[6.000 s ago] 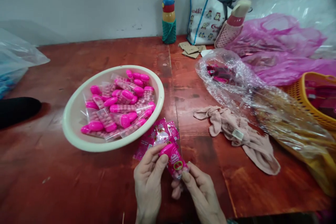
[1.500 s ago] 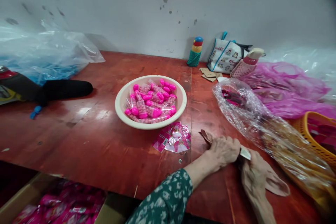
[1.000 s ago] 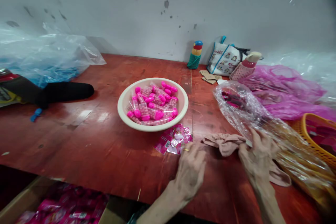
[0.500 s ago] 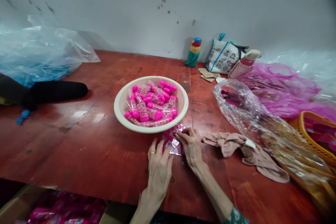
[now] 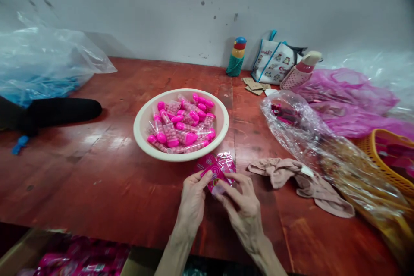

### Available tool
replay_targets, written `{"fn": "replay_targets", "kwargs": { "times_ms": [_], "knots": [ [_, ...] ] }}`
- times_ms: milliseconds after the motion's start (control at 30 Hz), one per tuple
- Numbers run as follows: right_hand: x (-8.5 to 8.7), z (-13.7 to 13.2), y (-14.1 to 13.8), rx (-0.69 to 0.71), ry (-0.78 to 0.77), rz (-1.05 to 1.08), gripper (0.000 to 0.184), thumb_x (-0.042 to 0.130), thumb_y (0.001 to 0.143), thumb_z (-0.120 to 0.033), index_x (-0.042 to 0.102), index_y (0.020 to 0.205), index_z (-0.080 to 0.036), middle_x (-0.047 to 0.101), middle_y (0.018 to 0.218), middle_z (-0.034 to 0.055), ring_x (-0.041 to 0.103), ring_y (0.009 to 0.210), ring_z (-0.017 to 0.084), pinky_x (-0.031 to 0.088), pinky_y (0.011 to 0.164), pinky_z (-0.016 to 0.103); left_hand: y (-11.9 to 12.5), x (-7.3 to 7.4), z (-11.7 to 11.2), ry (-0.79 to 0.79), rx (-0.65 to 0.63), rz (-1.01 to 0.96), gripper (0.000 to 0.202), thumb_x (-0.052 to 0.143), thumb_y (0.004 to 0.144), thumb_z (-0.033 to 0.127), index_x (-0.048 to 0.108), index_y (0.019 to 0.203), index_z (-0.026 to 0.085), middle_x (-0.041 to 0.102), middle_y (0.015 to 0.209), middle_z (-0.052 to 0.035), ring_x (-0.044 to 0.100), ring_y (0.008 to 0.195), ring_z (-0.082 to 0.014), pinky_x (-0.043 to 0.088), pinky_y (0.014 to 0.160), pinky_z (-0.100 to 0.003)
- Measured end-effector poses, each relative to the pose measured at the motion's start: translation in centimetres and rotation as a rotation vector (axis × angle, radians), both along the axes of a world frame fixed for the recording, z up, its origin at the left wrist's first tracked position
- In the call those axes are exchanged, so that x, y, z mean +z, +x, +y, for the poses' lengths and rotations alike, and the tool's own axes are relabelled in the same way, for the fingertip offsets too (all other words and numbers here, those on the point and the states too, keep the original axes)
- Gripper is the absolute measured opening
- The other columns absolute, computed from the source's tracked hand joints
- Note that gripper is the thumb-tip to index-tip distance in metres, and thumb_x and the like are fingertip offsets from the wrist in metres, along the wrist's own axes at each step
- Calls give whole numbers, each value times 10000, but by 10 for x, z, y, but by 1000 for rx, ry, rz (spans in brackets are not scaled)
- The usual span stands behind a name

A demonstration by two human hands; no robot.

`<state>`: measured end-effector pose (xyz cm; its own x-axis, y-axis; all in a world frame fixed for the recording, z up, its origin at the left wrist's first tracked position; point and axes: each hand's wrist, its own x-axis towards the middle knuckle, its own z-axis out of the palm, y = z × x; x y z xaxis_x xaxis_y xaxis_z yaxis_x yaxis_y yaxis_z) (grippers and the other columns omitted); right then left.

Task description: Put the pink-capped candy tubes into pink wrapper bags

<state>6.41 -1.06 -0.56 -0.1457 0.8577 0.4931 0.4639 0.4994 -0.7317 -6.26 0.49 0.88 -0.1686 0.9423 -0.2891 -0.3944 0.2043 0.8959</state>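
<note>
From the head camera, our left hand (image 5: 191, 200) and right hand (image 5: 244, 207) pinch one pink packet (image 5: 216, 178) between closed fingertips, just short of the bowl (image 5: 142, 114). We judge that light grips at opposite edges keep it flat and open.

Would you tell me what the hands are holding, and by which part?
Both hands, left and right, pinch one pink packet by its near edges.

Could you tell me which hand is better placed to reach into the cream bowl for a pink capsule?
Left, probably. The left hand sits nearer the bowl; the right hand is farther right. Both pinch the pink sachet, so the right could hold it alone.
</note>
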Motion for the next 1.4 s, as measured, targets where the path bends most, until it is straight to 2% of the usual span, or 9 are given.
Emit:
{"fn": "replay_targets", "kwargs": {
  "times_ms": [100, 200, 233, 500, 700, 900, 1067, 1300, 1400],
  "knots": [
    [2, -6, -5, -59, -363, 306, 394, 649, 776, -244, 573, 1161, -210, 590, 1084, 81, 578, 935, 208, 499, 770, 321, 4, 0, -1, -40, 60, -138, 164, 689, 693, 268, 701, 743, 113, 681, 660, -59, 589, 598, -142, 476, 623, -276],
    [4, -6, -14, -87, -513, 430, 117, 638, 779, -274, 658, 811, -163, 638, 747, 17, 583, 676, 156, 474, 639, 255, 7, -1, -6, -63, 123, -212, 103, 737, 636, 204, 701, 693, 126, 672, 621, -23, 574, 561, -108, 470, 595, -232],
    [4, -6, -17, -95, -530, 434, 154, 616, 797, -277, 638, 702, -157, 613, 652, -1, 558, 619, 141, 455, 613, 241, 8, -1, -7, -65, 140, -228, 103, 750, 618, 190, 701, 683, 128, 671, 614, -16, 574, 558, -104, 469, 589, -223],
    [8, -10, -13, -116, -557, 390, 354, 435, 901, -332, 481, 589, -171, 416, 559, -46, 371, 522, 96, 295, 481, 206, 11, -4, -8, -68, 146, -317, 119, 762, 611, 174, 710, 699, 112, 686, 622, -36, 608, 594, -134, 492, 645, -260],
    [10, -7, -13, -78, -521, 322, 152, 532, 856, -293, 609, 801, -174, 600, 742, 0, 543, 687, 144, 412, 643, 222, 8, -3, -11, -55, 134, -323, 128, 737, 650, 179, 710, 758, 115, 702, 701, -56, 628, 676, -161, 498, 698, -296],
    [2, -10, -20, -64, -476, 256, 241, 475, 886, -274, 613, 721, -165, 568, 685, 12, 518, 632, 146, 389, 601, 239, 2, -6, -19, -50, 181, -226, 113, 727, 665, 157, 691, 761, 110, 698, 701, -33, 607, 643, -111, 485, 657, -215],
    [-1, -10, -23, -38, -459, 212, 277, 422, 912, -276, 580, 711, -172, 555, 703, 17, 519, 644, 146, 384, 603, 242, -3, -8, -27, 62, 237, -34, 400, 715, 691, 142, 583, 1062, 215, 683, 852, 5, 619, 758, -105, 485, 693, -193],
    [0, -11, -29, 26, -432, 158, 280, 415, 919, -266, 580, 710, -178, 551, 660, 2, 514, 578, 125, 390, 536, 211, -15, -11, -34, 247, 293, 345, 172, 693, 698, 133, 615, 833, 206, 639, 949, -35, 596, 917, -180, 477, 801, -275],
    [0, -9, -32, 39, -380, 97, 296, 415, 920, -264, 584, 692, -177, 537, 627, -3, 510, 542, 120, 385, 505, 209, -25, -8, -33, 257, 237, 403, 91, 703, 676, 134, 640, 718, 183, 637, 926, -67, 597, 890, -211, 475, 781, -291]
  ]
}}
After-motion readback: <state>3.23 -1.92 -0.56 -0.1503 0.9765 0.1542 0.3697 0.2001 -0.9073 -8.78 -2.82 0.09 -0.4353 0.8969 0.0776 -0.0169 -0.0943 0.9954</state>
